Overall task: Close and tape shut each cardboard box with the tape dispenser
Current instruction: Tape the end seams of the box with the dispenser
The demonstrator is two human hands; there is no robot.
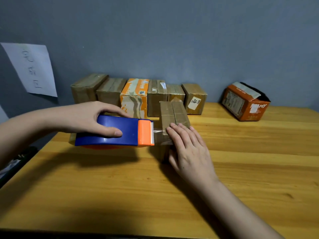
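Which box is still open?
The orange box off alone at the right. It is tipped over with its end flaps hanging open, while the row of boxes by the wall looks closed.

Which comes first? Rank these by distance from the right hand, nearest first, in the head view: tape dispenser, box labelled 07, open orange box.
1. Tape dispenser, just left of the right hand.
2. Box labelled 07, behind, in the back row.
3. Open orange box, far right.

wooden table [241, 169] against a blue-grey wall [172, 40] bearing a paper sheet [32, 69].
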